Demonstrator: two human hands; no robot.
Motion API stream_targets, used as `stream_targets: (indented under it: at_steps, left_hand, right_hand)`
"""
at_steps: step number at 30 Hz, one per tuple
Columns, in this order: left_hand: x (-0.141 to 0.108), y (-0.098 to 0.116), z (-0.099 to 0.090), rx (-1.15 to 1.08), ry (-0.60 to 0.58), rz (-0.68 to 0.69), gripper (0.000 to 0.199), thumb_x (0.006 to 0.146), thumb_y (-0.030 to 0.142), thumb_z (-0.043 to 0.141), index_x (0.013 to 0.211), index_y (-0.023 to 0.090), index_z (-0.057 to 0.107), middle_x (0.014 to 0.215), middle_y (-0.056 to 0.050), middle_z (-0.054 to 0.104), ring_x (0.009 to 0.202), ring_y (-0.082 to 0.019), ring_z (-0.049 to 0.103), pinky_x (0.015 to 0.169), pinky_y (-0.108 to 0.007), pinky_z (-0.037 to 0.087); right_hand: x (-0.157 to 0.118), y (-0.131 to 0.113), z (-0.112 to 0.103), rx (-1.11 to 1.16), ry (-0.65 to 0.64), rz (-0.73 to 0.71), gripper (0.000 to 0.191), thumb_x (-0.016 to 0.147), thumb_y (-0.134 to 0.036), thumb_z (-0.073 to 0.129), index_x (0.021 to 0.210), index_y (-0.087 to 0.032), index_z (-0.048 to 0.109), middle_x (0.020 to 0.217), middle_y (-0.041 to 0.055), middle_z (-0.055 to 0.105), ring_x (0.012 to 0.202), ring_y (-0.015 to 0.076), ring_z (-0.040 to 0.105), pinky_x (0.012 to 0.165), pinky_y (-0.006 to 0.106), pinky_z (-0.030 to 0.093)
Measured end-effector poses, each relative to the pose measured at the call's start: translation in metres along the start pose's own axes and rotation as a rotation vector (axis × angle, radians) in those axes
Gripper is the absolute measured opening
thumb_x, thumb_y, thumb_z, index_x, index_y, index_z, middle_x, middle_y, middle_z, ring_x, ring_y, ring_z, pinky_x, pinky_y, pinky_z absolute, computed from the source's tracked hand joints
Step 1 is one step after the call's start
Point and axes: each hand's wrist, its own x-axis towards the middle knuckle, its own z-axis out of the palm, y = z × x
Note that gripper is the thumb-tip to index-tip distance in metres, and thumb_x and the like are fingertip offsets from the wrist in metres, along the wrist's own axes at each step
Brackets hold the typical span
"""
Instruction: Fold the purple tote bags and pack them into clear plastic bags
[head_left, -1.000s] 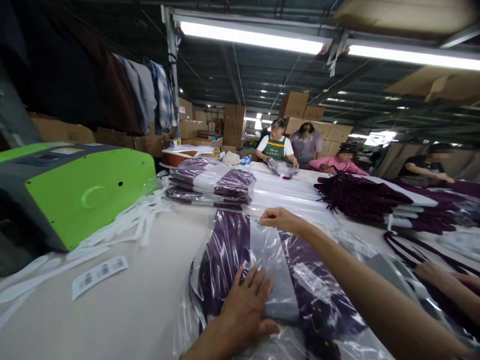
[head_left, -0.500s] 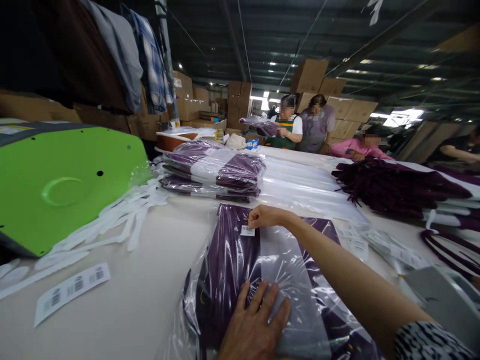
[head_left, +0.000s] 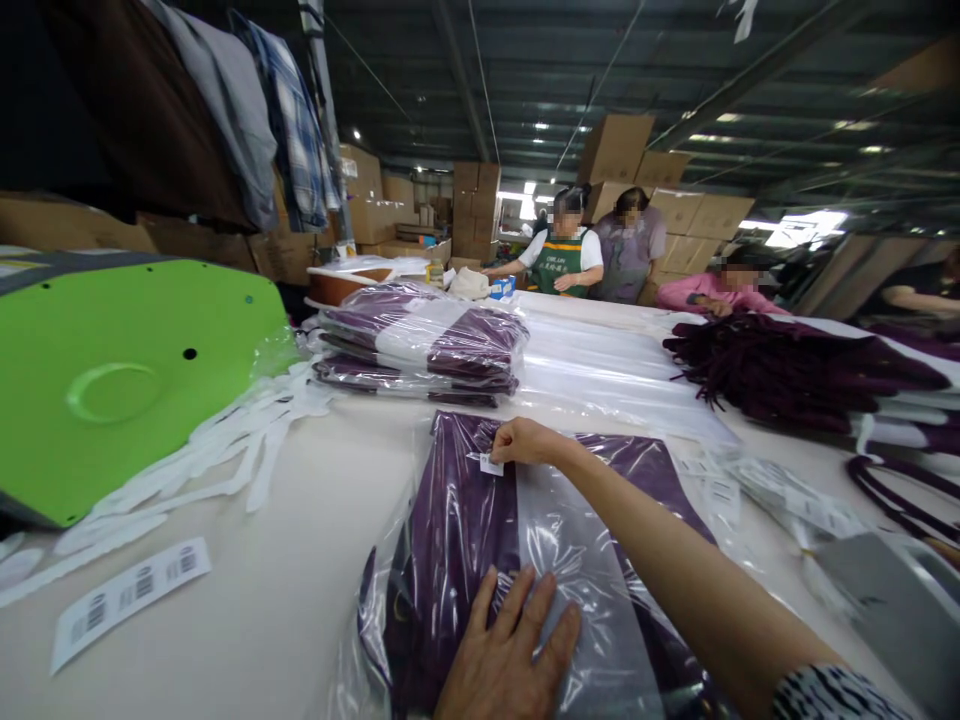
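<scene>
A purple and grey folded garment (head_left: 465, 530) lies inside a clear plastic bag (head_left: 592, 570) in front of me. My left hand (head_left: 510, 645) rests flat on the bag's lower part, fingers spread. Reaching across from the right, my right hand (head_left: 525, 440) is closed in a pinch at a small white barcode label (head_left: 491, 464) near the bag's upper left. The label's upper edge is hidden by my fingertips. Whether it is stuck down to the plastic I cannot tell.
Bagged purple garments (head_left: 420, 345) are stacked behind, beside flat clear bags (head_left: 600, 370). A barcode strip (head_left: 131, 600) and white backing scraps (head_left: 232, 450) lie left, by a green machine (head_left: 142, 380). Unbagged purple garments (head_left: 810, 375) lie right. Co-workers stand across the table.
My right hand stays at the label, which now looks more tilted. My left hand has hardly moved. A co-worker across the table has put down a purple bagged item.
</scene>
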Motion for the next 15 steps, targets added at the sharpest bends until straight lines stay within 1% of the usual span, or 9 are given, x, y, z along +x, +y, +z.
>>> stream_targets:
  at_steps: [3,5,6,8,11,13,14,15]
  left_hand:
    - [-0.001,-0.004,0.0,-0.087,-0.034,0.003,0.068,0.099,0.045,0.042,0.156,0.029,0.008,0.155,-0.011,0.039,0.141,-0.033,0.04,0.107,-0.059,0.044]
    - [-0.001,-0.006,-0.007,-0.193,-0.075,-0.008,0.076,0.095,0.056,0.045,0.157,0.03,0.008,0.157,-0.012,0.034,0.144,-0.034,0.035,0.11,-0.062,0.039]
    - [0.0,-0.008,-0.014,-0.26,-0.097,-0.023,0.081,0.092,0.062,0.047,0.157,0.03,0.009,0.159,-0.012,0.031,0.145,-0.035,0.032,0.112,-0.064,0.036]
    - [0.002,-0.01,-0.036,-0.412,-0.138,-0.087,0.087,0.087,0.07,0.046,0.156,0.028,0.015,0.161,-0.012,0.026,0.148,-0.033,0.026,0.116,-0.063,0.03]
    - [0.008,-0.012,-0.081,-0.6,-0.204,-0.238,0.076,0.092,0.068,0.036,0.154,0.026,0.025,0.163,-0.009,0.024,0.149,-0.025,0.024,0.119,-0.051,0.032]
    - [0.014,-0.016,-0.104,-0.607,-0.221,-0.304,0.069,0.095,0.066,0.032,0.153,0.028,0.029,0.162,-0.006,0.026,0.149,-0.023,0.025,0.119,-0.047,0.033]
    - [0.017,-0.018,-0.111,-0.563,-0.211,-0.316,0.067,0.096,0.065,0.031,0.152,0.029,0.031,0.162,-0.005,0.027,0.149,-0.023,0.024,0.12,-0.049,0.031]
    - [0.02,-0.022,-0.114,-0.493,-0.188,-0.319,0.066,0.096,0.064,0.031,0.151,0.028,0.033,0.162,-0.006,0.028,0.15,-0.023,0.024,0.121,-0.051,0.028]
  right_hand:
    - [0.0,0.0,0.004,-0.036,0.023,0.013,0.007,0.068,-0.025,0.072,0.067,-0.018,0.074,0.059,-0.0029,0.064,0.059,0.0112,0.053,0.055,0.023,0.036]
    - [0.0,-0.001,0.007,-0.059,0.052,0.015,0.006,0.067,-0.024,0.072,0.066,-0.018,0.073,0.059,-0.0039,0.062,0.059,0.0106,0.052,0.054,0.022,0.034]
    - [-0.001,-0.002,0.01,-0.068,0.07,0.015,0.005,0.066,-0.023,0.072,0.065,-0.018,0.073,0.058,-0.0043,0.062,0.058,0.0104,0.052,0.054,0.022,0.034]
    - [-0.004,-0.002,0.013,-0.079,0.112,0.019,0.006,0.066,-0.024,0.073,0.066,-0.018,0.072,0.058,-0.0047,0.061,0.058,0.0105,0.053,0.053,0.022,0.033]
    - [-0.011,-0.002,0.015,-0.074,0.175,0.027,0.012,0.069,-0.029,0.074,0.072,-0.018,0.073,0.063,-0.0036,0.065,0.062,0.0115,0.057,0.055,0.021,0.037]
    - [-0.019,-0.003,0.013,-0.068,0.211,0.024,0.02,0.071,-0.031,0.075,0.085,-0.018,0.074,0.072,-0.0025,0.07,0.067,0.0128,0.062,0.059,0.021,0.042]
    - [-0.024,-0.005,0.012,-0.071,0.232,0.023,0.026,0.071,-0.031,0.075,0.093,-0.018,0.074,0.076,-0.0017,0.072,0.07,0.014,0.064,0.062,0.021,0.044]
    - [-0.029,-0.008,0.01,-0.081,0.261,0.021,0.032,0.072,-0.03,0.075,0.101,-0.018,0.073,0.08,-0.0002,0.073,0.073,0.0157,0.066,0.065,0.023,0.047]
